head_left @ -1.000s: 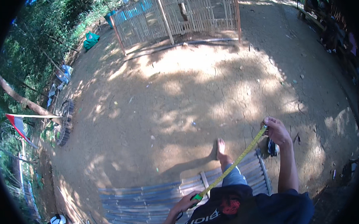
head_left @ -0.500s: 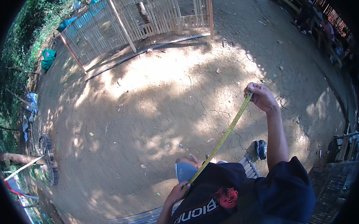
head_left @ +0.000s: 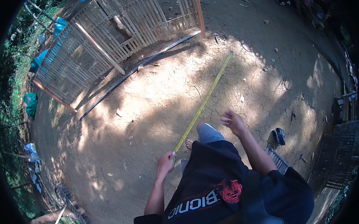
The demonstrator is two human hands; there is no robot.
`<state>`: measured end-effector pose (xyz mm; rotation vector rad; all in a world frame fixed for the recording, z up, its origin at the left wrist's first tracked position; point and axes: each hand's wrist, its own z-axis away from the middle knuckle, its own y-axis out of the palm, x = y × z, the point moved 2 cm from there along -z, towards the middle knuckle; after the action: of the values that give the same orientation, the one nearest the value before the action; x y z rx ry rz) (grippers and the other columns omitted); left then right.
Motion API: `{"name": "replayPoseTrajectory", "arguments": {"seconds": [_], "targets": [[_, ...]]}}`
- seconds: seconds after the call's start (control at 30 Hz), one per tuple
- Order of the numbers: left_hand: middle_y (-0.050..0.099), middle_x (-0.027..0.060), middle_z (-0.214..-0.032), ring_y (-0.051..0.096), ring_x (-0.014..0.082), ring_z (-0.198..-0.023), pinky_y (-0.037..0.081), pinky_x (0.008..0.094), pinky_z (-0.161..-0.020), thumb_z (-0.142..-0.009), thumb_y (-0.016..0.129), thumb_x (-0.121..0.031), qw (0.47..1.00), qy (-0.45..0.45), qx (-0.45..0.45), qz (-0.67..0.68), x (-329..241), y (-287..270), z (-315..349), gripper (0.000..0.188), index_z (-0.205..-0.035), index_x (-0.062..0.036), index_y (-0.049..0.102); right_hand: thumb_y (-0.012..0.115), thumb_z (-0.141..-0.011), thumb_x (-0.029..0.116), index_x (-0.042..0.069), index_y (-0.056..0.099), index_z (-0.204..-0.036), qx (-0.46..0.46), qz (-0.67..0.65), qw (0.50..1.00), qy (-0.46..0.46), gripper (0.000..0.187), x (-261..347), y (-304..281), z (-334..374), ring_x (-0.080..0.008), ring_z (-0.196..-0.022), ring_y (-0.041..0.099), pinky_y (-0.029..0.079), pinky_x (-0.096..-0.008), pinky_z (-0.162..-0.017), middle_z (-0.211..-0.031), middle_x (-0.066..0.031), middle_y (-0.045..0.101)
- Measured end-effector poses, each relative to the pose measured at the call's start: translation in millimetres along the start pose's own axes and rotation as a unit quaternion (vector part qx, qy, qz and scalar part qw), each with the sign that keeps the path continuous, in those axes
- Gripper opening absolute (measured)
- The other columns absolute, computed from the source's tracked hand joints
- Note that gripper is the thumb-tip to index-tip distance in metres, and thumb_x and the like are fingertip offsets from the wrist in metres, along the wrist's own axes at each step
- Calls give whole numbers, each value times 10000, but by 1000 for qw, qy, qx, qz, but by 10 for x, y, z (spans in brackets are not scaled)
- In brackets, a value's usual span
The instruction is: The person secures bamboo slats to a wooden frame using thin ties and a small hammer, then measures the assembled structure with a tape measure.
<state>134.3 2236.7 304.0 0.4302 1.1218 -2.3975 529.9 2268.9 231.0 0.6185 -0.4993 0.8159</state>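
Tape measure (head_left: 203,105), yellow, runs in a straight line from my left hand (head_left: 165,162) across the cracked dirt ground (head_left: 146,93) to its far end, which lies near the base of the bamboo-slat fence (head_left: 116,30). My left fingers are curled tight around the near end of the tape, at about hip level, just left of my bare foot (head_left: 189,143). My right hand (head_left: 233,121) holds nothing: it hangs in the air just right of the tape, apart from it, with the fingers loosely spread. My knee, in grey-blue cloth (head_left: 210,133), sits between the two hands. A long dark pole (head_left: 141,67) lies on the ground along the foot of the fence, and the far end of the tape rests just beyond the pole's right tip. A dark bundle (head_left: 279,135) lies on the dirt to my right, well apart from the tape. A slatted panel (head_left: 277,159) shows beside my right forearm. Dappled shade covers the ground around me; the strip nearest the fence is in full sun.
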Motion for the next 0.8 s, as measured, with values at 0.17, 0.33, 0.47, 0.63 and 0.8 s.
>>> {"name": "replayPoseTrajectory", "arguments": {"seconds": [0.17, 0.33, 0.47, 0.63, 0.8], "targets": [[697, 195, -945, 650, 397, -940, 488, 494, -815, -987, 494, -383, 997, -2, 43, -64, -123, -970, -1294, 350, -998, -103, 704, 459, -1042, 435, -9, 526, -1261, 200, 88, 971, 98, 500, -470, 2104, -128, -209, -959, 630, 541, -351, -860, -1146, -123, 631], [690, 209, -973, 638, 416, -967, 480, 510, -847, -984, 488, -373, 994, 3, 66, -84, -289, -1756, -2241, 352, -991, -81, 686, 502, -1045, 316, -3, 644, -1080, 150, -1, 989, 20, 351, -492, 3275, -1096, -184, -804, 673, 574, -335, -763, -947, -115, 693], [683, 230, -1016, 629, 424, -1010, 474, 517, -878, -993, 470, -375, 994, -4, 90, -54, -293, -2603, -2743, 369, -1068, -74, 670, 515, -1036, 282, 6, 644, -931, 109, 48, 993, -9, 323, -122, 4081, -1787, -162, -705, 665, 569, -297, -707, -821, -102, 686], [687, 217, -1054, 636, 410, -1029, 480, 494, -893, -990, 489, -392, 993, 2, 101, -56, 318, -3311, -3230, 382, -1147, -97, 672, 509, -1024, 238, 11, 626, -980, -12, -41, 996, -83, 259, 764, 4564, -2794, -163, -706, 662, 552, -294, -668, -844, -116, 692], [697, 181, -990, 658, 354, -974, 492, 451, -852, -981, 516, -414, 973, -26, 223, -61, 969, -4178, -3728, 361, -1074, -121, 705, 517, -1003, 261, 28, 619, -1017, -130, -104, 970, -179, 255, 1672, 4249, -3899, -185, -778, 681, 559, -323, -711, -875, -122, 704]]}}
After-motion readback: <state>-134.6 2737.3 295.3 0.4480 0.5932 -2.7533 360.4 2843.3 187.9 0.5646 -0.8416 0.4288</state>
